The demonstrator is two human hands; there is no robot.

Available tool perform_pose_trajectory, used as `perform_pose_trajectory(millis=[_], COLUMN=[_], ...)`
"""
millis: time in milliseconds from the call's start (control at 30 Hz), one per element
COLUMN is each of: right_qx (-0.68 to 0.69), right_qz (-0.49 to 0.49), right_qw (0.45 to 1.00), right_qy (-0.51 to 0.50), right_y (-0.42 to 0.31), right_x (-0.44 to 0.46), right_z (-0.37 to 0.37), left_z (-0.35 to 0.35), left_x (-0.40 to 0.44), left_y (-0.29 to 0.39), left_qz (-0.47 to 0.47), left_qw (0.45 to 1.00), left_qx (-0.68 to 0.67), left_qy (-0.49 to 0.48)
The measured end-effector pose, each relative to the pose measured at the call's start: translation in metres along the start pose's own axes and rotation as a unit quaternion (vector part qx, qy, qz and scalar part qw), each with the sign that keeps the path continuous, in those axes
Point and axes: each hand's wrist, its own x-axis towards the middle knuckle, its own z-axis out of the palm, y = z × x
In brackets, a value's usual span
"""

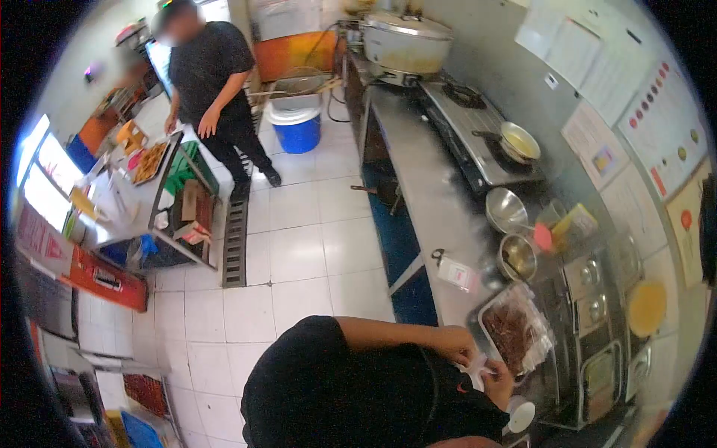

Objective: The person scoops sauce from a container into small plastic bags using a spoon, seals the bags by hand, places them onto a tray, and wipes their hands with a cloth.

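My left hand and my right hand are close together at the counter edge. Both have their fingers closed on a thin, whitish, crumpled piece that looks like plastic; its exact kind is too small to tell. Just beyond the hands lies a metal tray of dark brown food, partly covered by clear wrap. A white cup stands by my right hand. My right forearm is mostly hidden by the dark sleeve.
Metal bowls, a white-and-pink packet and lidded containers share the steel counter. Farther along are a stove with a pan and a large cooker. A person stands by another table near a blue bucket.
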Motion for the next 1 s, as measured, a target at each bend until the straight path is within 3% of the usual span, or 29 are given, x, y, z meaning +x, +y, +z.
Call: perform_pose_trajectory(millis=[33,133,267,333,467,667,767,867,933,1000], right_qx=[0.078,0.074,0.171,0.210,0.206,0.159,0.101,0.164,0.119,0.110], right_qz=[0.020,-0.046,0.019,-0.001,-0.014,-0.134,-0.120,-0.120,-0.111,-0.090], right_qw=[0.995,0.995,0.978,0.971,0.970,0.978,0.987,0.979,0.987,0.990], right_qy=[-0.060,-0.038,-0.116,-0.118,-0.131,-0.031,-0.027,0.015,0.007,0.022], right_y=[-0.002,-0.029,-0.053,-0.038,-0.017,0.019,0.017,0.052,0.049,0.032], right_x=[0.005,0.029,0.041,0.045,0.050,0.047,0.039,0.042,0.043,0.044], right_z=[0.015,0.028,0.017,0.025,0.032,0.054,0.056,0.074,0.070,0.064], left_z=[-0.002,-0.021,-0.033,-0.049,-0.042,-0.042,-0.028,-0.031,-0.028,-0.018], left_x=[-0.004,-0.018,-0.035,-0.044,-0.045,-0.044,-0.039,-0.042,-0.039,-0.038], left_y=[0.004,0.018,0.020,0.030,0.019,0.029,0.019,0.038,0.039,0.033], left_qz=[0.014,-0.011,-0.032,-0.075,-0.029,-0.091,-0.102,-0.115,-0.137,-0.105], left_qw=[1.000,0.998,0.987,0.987,0.981,0.979,0.981,0.982,0.981,0.974], left_qx=[-0.006,-0.034,-0.108,-0.072,-0.122,-0.081,-0.039,-0.001,-0.002,-0.054], left_qy=[0.002,0.042,0.119,0.124,0.151,0.163,0.161,0.150,0.134,0.192])
